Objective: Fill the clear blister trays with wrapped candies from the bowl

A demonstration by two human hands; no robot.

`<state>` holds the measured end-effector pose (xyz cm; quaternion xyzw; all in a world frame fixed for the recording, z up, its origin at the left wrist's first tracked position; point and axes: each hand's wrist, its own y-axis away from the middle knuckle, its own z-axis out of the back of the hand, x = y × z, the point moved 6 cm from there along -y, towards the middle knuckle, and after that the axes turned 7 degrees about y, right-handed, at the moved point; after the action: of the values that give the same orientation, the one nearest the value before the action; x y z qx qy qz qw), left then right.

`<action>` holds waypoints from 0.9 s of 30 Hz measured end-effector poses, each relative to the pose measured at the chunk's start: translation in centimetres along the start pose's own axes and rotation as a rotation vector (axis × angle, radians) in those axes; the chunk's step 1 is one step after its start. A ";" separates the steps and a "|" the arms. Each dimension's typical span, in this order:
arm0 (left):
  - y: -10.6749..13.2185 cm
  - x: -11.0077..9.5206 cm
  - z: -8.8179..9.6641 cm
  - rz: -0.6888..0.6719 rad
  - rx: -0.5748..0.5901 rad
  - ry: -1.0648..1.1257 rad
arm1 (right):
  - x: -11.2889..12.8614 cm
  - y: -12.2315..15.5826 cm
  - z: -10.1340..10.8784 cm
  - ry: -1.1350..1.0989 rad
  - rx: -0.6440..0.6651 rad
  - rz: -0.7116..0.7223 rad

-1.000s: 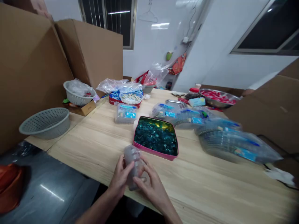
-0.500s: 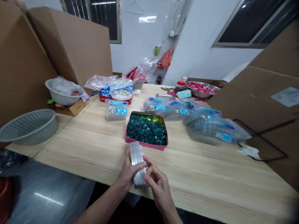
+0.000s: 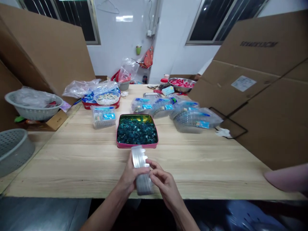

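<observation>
While our left hand [image 3: 130, 176] is curled round a stack of clear plastic sheets [image 3: 144, 186], its thumb laid across the face, the head view puts the stack at the near edge of the table [image 3: 204, 166], just nearer us than the pink tin [image 3: 137, 146]. Our right hand [image 3: 167, 187] is at the stack's right edge, thumb and forefinger almost together; whether they pinch a sheet or nothing, we cannot tell. For clean handling, we judge that a firm left grip should hold the edges square while the right fingertips work lightly, one layer at a time. Most of our left fingers are hidden behind the stack, and its layers blur together beyond counting. At left a grey basket [image 3: 18, 155] is cut off; so is a pink shape [image 3: 290, 178] at near right, which we cannot identify.
</observation>
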<state>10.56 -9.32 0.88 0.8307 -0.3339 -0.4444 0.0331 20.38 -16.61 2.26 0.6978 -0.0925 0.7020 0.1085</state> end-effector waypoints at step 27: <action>-1.1 1.6 -1.8 0.000 -0.064 -0.026 | 2.1 0.0 11.7 1.147 -0.427 0.341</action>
<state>13.08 -9.88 0.41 0.8234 -0.3198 -0.4655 0.0553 31.61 -19.84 4.46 0.1494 -0.2672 0.9377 0.1643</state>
